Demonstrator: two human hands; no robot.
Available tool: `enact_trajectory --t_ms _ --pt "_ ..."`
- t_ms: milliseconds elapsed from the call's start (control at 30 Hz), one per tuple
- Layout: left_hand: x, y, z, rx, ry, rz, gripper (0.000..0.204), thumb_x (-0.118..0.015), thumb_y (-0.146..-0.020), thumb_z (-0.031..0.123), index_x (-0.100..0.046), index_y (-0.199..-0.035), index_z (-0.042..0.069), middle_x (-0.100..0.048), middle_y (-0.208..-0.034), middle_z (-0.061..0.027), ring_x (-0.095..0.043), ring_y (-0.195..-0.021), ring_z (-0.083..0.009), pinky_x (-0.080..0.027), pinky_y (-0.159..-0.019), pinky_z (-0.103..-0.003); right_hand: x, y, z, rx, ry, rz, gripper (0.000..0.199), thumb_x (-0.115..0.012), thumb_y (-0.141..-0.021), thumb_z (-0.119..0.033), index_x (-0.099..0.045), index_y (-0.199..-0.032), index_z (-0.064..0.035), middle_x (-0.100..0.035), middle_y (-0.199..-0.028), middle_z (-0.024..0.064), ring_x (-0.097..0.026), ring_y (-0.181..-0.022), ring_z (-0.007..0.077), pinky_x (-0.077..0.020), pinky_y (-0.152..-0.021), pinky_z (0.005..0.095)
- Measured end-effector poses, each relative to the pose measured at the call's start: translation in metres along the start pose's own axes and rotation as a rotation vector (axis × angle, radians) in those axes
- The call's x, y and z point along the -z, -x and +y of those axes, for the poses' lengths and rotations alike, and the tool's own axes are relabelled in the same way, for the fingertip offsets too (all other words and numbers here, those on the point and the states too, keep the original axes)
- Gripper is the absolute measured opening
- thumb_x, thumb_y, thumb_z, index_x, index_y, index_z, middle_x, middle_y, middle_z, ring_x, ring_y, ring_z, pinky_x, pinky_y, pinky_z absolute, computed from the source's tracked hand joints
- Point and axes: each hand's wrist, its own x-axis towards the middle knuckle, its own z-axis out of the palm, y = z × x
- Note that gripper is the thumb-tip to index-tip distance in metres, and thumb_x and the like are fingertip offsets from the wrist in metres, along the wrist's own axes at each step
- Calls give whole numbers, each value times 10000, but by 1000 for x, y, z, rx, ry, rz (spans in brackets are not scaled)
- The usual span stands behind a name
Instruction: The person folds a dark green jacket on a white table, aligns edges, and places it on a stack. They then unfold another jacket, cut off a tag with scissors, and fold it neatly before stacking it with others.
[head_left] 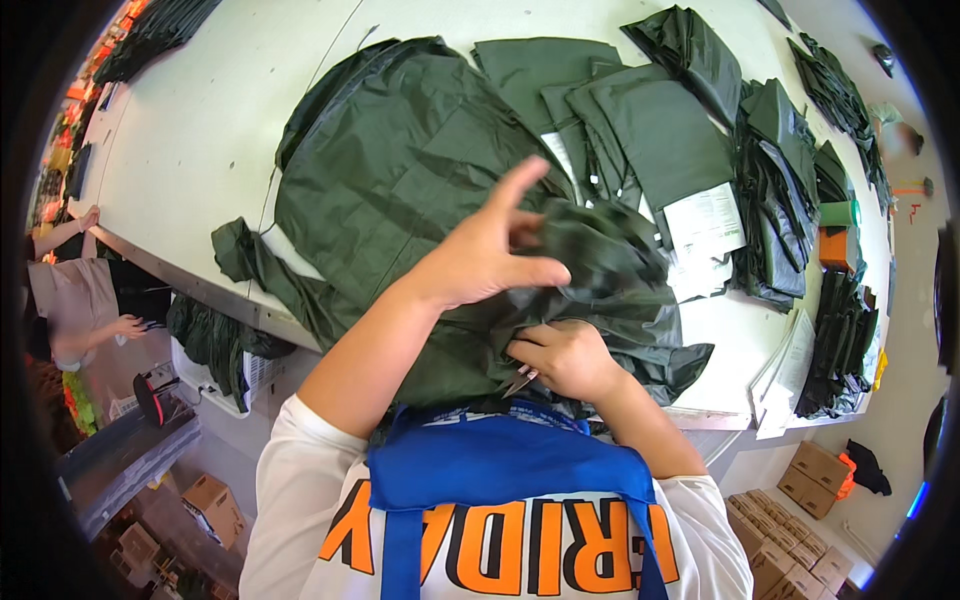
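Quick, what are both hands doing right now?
Left hand: pinching the dark green garment, index finger raised.
Right hand: closed on small metal snips.

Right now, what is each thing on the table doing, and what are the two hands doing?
Left hand: raised, pinching a fold of the dark green garment.
Right hand: closed around small metal snips, pressed to the cloth.
Dark green garment: spread out, crumpled, one end hanging off the table edge.
Folded green pieces: stacked flat, overlapping.
White paper sheets: lying on the folded pieces.
Green tape roll: on its side.
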Motion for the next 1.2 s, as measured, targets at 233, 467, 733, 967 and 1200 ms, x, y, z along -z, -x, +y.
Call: enact_trajectory --t_ms 233,467,733,967,1200 --pt "-21 27 -9 91 296 85 582 -645 -836 15 -399 -1364 5 -529 -1295 -64 -504 -1167 -157 -385 -1004 -315 -11 43 -18 -236 -437 440 276 -633 -725 69 -653 -985 -20 -650 -931 125 -580 -643 151 -465 -569 245" --pt "-38 60 8 12 239 111 568 -641 -847 5 -408 -1365 -3 -541 -1259 -70 -517 -1129 -134 -413 -973 -288 28 17 -50 -315 -374 951 280 -695 -813 -42 -605 -1077 -18 -545 -841 40 -412 -590 54 -325 -514 182" --pt "-54 72 15 -358 285 500 545 -644 -788 -80 -510 -1302 36 -607 -1119 -42 -571 -952 -88 -456 -804 -222 37 -11 -61 -103 -158 892 307 -674 -718 115 -662 -994 -19 -641 -842 104 -520 -568 105 -390 -484 206" --pt "-44 85 17 -294 227 477 481 -612 -828 -55 -499 -1294 -22 -599 -1158 -91 -576 -1002 -99 -456 -850 -227 32 -36 -64 -270 -374 713 341 -695 -757 57 -649 -1080 -42 -649 -955 94 -630 -782 156 -486 -554 242" --pt "-43 91 26 -315 310 590 385 -640 -863 -2 -528 -1230 -7 -632 -1008 -79 -596 -858 -104 -501 -780 -251 36 -45 -64 -267 -468 749 258 -730 -736 19 -677 -980 -44 -634 -809 34 -536 -656 108 -418 -537 238"
